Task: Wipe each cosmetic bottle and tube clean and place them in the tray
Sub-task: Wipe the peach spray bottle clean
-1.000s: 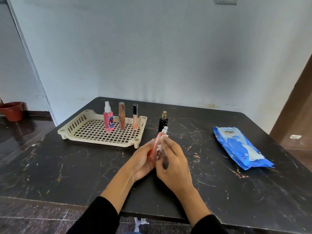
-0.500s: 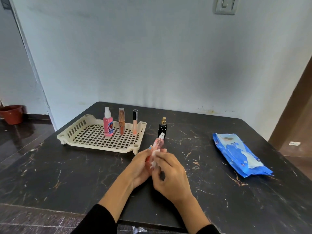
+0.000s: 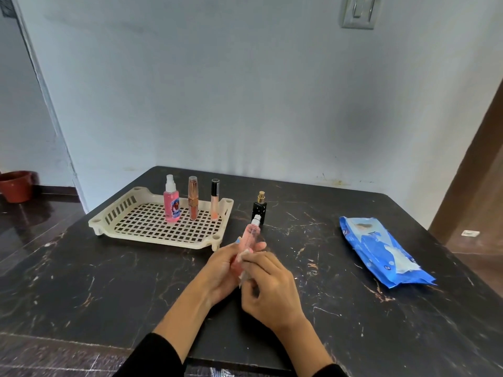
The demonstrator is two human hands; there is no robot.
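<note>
Gripping the pink bottle [image 3: 250, 236], left hand [image 3: 221, 270] fingers curl around it; right hand [image 3: 268, 287] pinches a wipe [image 3: 244, 253] against it

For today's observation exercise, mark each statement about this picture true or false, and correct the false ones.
1. Three items stand upright in the cream tray. True.
2. The black perfume bottle stands inside the tray. False: it stands on the table, right of the tray.
3. The left hand holds a pink spray bottle. True.
4. The right hand is empty. False: its fingers pinch a white wipe against the bottle.
5. The blue wipes packet lies left of the tray. False: it lies at the table's right side.
</note>
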